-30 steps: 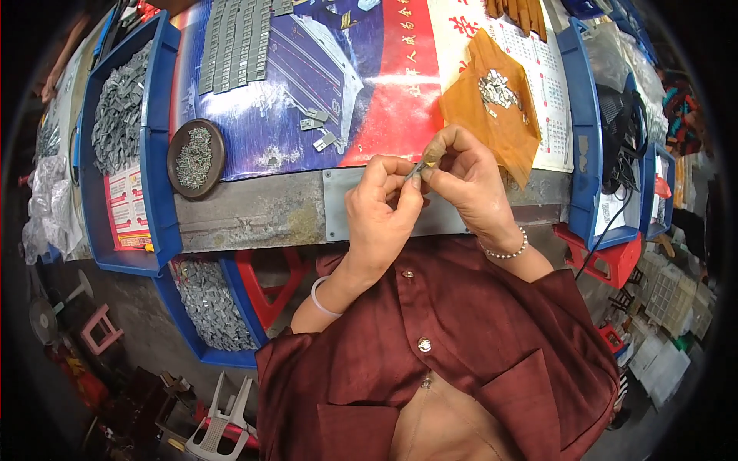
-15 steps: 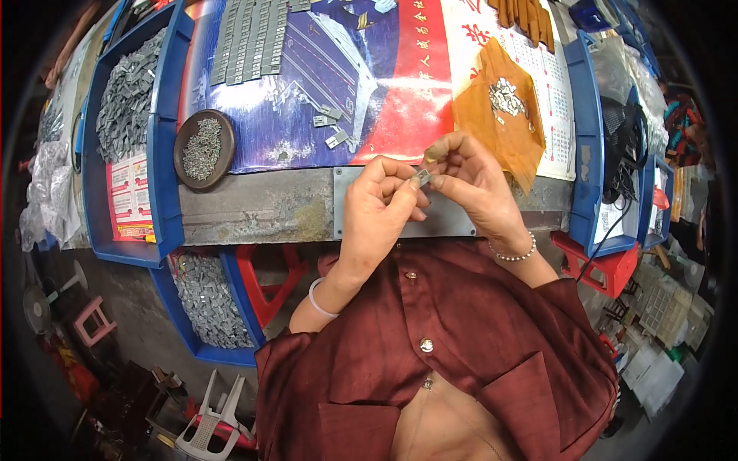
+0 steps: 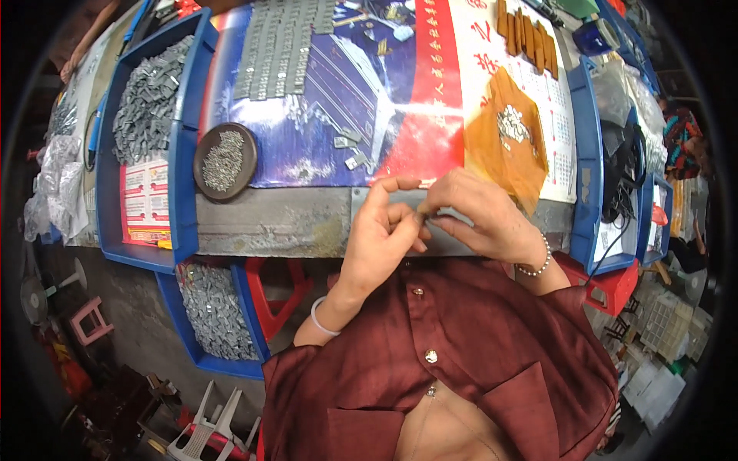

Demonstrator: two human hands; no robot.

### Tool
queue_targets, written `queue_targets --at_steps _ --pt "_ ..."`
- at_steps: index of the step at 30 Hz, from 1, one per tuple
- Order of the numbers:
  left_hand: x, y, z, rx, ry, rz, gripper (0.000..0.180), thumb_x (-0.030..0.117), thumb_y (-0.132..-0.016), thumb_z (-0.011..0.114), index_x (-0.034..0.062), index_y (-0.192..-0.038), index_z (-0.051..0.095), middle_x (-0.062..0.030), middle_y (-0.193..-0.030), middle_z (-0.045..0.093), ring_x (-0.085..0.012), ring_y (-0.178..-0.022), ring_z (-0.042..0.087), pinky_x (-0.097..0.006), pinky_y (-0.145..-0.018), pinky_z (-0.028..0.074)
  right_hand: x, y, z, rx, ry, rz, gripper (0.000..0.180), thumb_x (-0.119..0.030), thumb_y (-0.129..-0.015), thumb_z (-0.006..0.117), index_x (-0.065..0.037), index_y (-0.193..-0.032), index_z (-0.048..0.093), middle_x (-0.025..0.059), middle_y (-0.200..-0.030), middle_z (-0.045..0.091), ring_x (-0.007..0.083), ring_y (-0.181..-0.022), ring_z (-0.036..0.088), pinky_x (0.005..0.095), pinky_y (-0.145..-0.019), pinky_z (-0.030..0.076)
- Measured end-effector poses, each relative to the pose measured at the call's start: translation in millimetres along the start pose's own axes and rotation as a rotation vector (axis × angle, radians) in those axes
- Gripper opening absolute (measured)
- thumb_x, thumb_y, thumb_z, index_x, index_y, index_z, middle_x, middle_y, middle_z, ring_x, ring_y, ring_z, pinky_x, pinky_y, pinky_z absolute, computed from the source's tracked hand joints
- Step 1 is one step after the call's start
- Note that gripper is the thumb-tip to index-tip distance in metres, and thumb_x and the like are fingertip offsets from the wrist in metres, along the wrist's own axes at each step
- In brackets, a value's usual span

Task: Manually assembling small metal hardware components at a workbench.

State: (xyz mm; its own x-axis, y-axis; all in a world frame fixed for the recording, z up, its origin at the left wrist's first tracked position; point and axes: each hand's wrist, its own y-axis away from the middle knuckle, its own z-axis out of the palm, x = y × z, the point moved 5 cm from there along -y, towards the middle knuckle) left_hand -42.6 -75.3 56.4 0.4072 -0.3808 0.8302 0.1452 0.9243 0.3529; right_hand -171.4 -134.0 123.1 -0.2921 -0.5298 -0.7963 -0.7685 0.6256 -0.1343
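My left hand (image 3: 380,242) and my right hand (image 3: 490,219) meet above the near edge of the bench. A small grey metal piece (image 3: 423,218) is pinched between my left thumb and fingers, mostly covered. My right fingertips close on it from the other side, palm turned down. Beyond the hands, a few loose grey metal pieces (image 3: 355,160) lie on the poster. Brown paper (image 3: 500,173) holds a heap of small silvery parts (image 3: 513,125). Left of my hands, a round brown dish (image 3: 202,178) contains many tiny metal parts (image 3: 224,161).
Neat rows of grey pieces (image 3: 280,54) cover the poster's far side. A blue bin (image 3: 184,154) of grey pieces stands left, another blue bin (image 3: 254,307) below it. At right are a blue tray (image 3: 586,165), brown strips (image 3: 529,42) and a red stool (image 3: 607,284).
My right hand has rolled over, its back now facing up, and its fingers cover the grey metal piece. My left hand stays pinched. The whole view has shifted slightly.
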Motion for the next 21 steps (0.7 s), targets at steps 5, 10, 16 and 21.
queue_targets --at_steps 5,10,16,21 --pt "10.8 5.6 -12.8 0.010 0.088 0.120 0.039 0.008 -0.095 0.051 0.0005 -0.129 0.034 -0.0088 -0.083 0.063 -0.0106 -0.068 0.060 -0.022 -0.063 0.050 -7.8 -28.1 -10.0 -0.031 0.093 -0.082 0.025 -0.001 -0.074 0.066 -0.004 -0.096 0.056 0.0109 -0.088 0.057 0.0298 -0.083 0.058 0.0375 -0.071 0.048" --pt "9.5 15.3 -44.0 0.330 -0.192 0.501 0.041 0.011 -0.095 0.051 -0.0009 -0.130 0.034 -0.0137 -0.092 0.065 -0.0126 -0.070 0.061 -0.026 -0.071 0.051 40.4 -108.5 -23.7 0.196 0.131 0.002 0.017 -0.003 -0.080 0.064 0.000 -0.094 0.054 0.0116 -0.083 0.060 0.0234 -0.074 0.060 0.0329 -0.067 0.049" --pt "-21.8 20.5 -59.9 0.460 -0.554 0.727 0.035 0.000 -0.091 0.053 -0.0026 -0.123 0.040 -0.0149 -0.095 0.064 -0.0176 -0.077 0.064 -0.028 -0.070 0.053 130.0 -195.8 2.2 0.376 0.304 -0.026 0.020 -0.004 -0.078 0.063 -0.001 -0.095 0.052 0.0144 -0.082 0.061 0.0289 -0.078 0.062 0.0372 -0.070 0.048" --pt "-21.9 22.8 -63.1 0.529 -0.480 0.792 0.030 -0.006 -0.088 0.054 -0.0033 -0.116 0.043 -0.0149 -0.094 0.065 -0.0187 -0.075 0.066 -0.028 -0.068 0.053 139.3 -222.0 12.9 0.411 0.342 0.000 0.018 -0.005 -0.076 0.058 -0.003 -0.092 0.052 0.0162 -0.083 0.058 0.0359 -0.083 0.058 0.0442 -0.072 0.045"
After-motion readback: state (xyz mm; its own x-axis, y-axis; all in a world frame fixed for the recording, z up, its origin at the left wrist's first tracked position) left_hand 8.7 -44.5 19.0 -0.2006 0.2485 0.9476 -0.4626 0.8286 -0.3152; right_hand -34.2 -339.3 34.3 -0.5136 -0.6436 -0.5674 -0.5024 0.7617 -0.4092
